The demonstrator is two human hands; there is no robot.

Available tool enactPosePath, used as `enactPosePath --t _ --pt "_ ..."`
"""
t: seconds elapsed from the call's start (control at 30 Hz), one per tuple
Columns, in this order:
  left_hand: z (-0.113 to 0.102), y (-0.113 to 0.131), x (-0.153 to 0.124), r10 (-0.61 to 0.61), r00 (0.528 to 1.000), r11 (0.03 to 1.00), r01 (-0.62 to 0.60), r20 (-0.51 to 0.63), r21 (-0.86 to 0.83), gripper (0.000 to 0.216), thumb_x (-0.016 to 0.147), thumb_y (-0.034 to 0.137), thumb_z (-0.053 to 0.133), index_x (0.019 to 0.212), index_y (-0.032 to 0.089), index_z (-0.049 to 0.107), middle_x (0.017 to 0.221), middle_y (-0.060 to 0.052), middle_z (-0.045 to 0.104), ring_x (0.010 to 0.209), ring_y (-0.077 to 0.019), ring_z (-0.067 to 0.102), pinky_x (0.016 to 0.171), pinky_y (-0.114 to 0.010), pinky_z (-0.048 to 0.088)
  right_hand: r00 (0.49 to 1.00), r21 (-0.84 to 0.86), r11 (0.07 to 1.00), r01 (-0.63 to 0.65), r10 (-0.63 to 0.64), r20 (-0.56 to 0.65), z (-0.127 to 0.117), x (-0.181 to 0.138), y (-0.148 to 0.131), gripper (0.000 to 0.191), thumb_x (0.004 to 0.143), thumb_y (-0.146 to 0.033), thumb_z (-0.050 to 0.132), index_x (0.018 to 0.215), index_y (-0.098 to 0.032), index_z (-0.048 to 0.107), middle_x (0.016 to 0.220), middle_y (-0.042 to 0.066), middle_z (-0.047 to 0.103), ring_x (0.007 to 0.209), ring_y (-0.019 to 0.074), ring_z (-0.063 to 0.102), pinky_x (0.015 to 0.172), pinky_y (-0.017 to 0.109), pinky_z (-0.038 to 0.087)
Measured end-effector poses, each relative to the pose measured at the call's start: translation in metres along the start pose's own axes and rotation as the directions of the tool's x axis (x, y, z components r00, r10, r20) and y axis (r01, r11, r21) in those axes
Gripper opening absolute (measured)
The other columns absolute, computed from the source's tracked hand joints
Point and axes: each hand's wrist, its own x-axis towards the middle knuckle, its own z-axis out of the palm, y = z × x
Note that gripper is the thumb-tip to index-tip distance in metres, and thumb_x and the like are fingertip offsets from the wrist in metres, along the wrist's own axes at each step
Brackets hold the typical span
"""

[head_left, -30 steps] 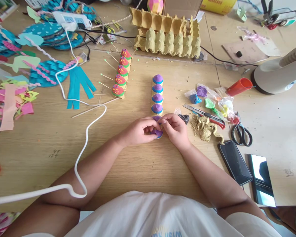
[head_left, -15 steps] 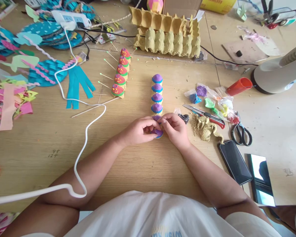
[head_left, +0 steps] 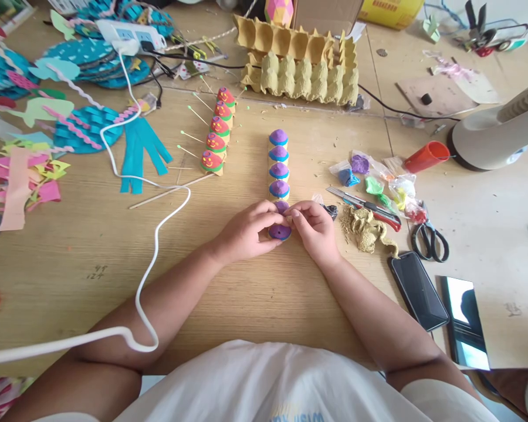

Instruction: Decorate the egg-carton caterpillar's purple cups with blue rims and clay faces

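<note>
A strip of egg-carton cups [head_left: 279, 170], coated in purple and blue clay, runs away from me in the middle of the table. At its near end, my left hand [head_left: 250, 231] curls round the last cups, its thumb against the nearest one. That nearest cup shows a small dark dot on its purple face. My right hand [head_left: 313, 230] pinches thumb and forefinger together just above the strip, meeting the left fingertips. Whatever lies in this pinch is too small to make out.
Left of the strip stands a red and green egg-carton caterpillar [head_left: 217, 133] with pins in its sides. Clay packets [head_left: 373, 183], a utility knife [head_left: 365, 206], scissors [head_left: 430, 240] and a phone [head_left: 419, 291] lie to the right. A white cable [head_left: 155, 246] crosses the left side.
My left fingers have shifted and opened out slightly round the near cup, uncovering its purple face and dark dot. The right hand keeps its pinch in nearly the same place.
</note>
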Motion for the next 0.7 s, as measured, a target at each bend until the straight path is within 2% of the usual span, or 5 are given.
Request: enactPosePath --t 0.2,0.37,0.47,0.57,0.7 --pt "0.002 -0.007 0.000 0.020 0.996 0.993 -0.010 -0.085 0.115 0.039 0.088 0.017 0.074 0.126 0.021 0.065 0.125 -0.010 0.071 0.118 -0.0260 0.067 0.104 -0.041 0.055 0.997 -0.021 0.999 0.037 -0.038 -0.069 -0.001 0.002 -0.001 0.038 0.090 -0.059 0.073 0.090 -0.022 0.064 0.082 0.001 0.068 0.065 0.0120 0.054 0.061 0.027 0.047" --pt "0.003 -0.009 0.000 0.001 0.985 0.997 0.013 -0.173 0.081 0.043 0.092 0.014 0.071 0.133 0.022 0.061 0.131 -0.010 0.071 0.122 -0.0230 0.068 0.106 -0.039 0.055 0.994 -0.028 0.999 0.044 -0.047 -0.098 -0.001 0.002 -0.002 0.036 0.089 -0.058 0.075 0.092 -0.023 0.065 0.085 0.002 0.070 0.067 0.0133 0.056 0.063 0.028 0.049" --pt "0.001 -0.005 0.002 0.013 0.971 0.998 0.003 -0.239 0.067 0.040 0.093 0.017 0.072 0.131 0.022 0.062 0.127 -0.009 0.072 0.120 -0.0224 0.068 0.104 -0.039 0.055 0.994 -0.027 0.999 0.040 -0.043 -0.096 0.000 0.001 -0.002 0.036 0.088 -0.057 0.076 0.094 -0.023 0.067 0.086 0.002 0.071 0.069 0.0139 0.059 0.062 0.028 0.050" --pt "-0.001 -0.001 0.003 0.056 0.944 0.993 -0.019 -0.325 0.118 0.028 0.093 0.019 0.072 0.121 0.023 0.067 0.114 -0.007 0.074 0.109 -0.0208 0.069 0.098 -0.038 0.055 0.997 -0.017 0.998 0.064 -0.064 -0.031 0.000 0.000 -0.003 0.034 0.088 -0.056 0.076 0.090 -0.023 0.069 0.084 0.003 0.072 0.072 0.0147 0.062 0.065 0.029 0.052" --pt "-0.003 0.002 0.003 0.127 0.926 0.983 -0.069 -0.356 0.170 0.022 0.093 0.020 0.075 0.114 0.024 0.071 0.105 -0.004 0.074 0.099 -0.0188 0.069 0.092 -0.035 0.054 0.988 -0.005 0.997 0.083 -0.082 0.127 0.000 -0.003 -0.006 0.033 0.088 -0.055 0.077 0.087 -0.022 0.071 0.082 0.003 0.073 0.072 0.0145 0.064 0.067 0.029 0.054"
